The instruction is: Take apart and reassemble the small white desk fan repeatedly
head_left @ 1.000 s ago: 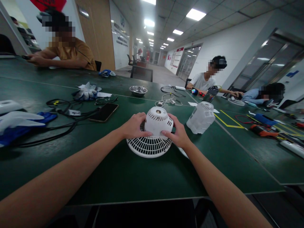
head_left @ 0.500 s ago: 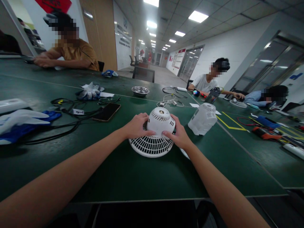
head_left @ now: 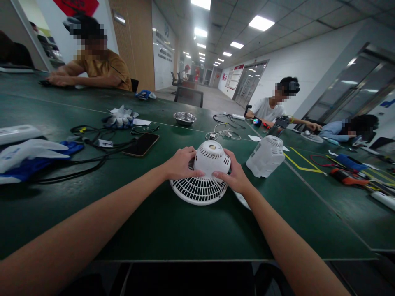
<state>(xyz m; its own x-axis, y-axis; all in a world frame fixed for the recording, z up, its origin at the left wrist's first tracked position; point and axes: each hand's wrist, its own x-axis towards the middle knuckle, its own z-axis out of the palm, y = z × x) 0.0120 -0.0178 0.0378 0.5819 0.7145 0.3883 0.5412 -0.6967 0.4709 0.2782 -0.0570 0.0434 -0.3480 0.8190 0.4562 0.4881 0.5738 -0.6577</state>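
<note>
A white fan housing (head_left: 212, 158) with vent slots sits on a round white fan grille (head_left: 200, 191), which lies on the green table. My left hand (head_left: 184, 163) grips the housing's left side, its thumb along the front. On the right side my right hand (head_left: 233, 170) holds the same housing, thumb at the front and fingers behind. The two thumb tips are a little apart. Partly hidden by my right forearm, a white curved piece (head_left: 242, 200) lies beside the grille. A white slotted casing (head_left: 266, 157) stands to the right of my right hand.
Left lie a phone (head_left: 142, 144), black cables (head_left: 101, 158) and blue-white gloves (head_left: 33, 156). Behind the fan are a metal bowl (head_left: 184, 118) and a white cable (head_left: 224, 132). Farther right sit a dark clear container (head_left: 278, 125) and an orange tool (head_left: 348, 176). Several people sit around the table.
The whole view has shifted slightly, so things appear a little farther right. Both hands keep the same hold on the housing.
</note>
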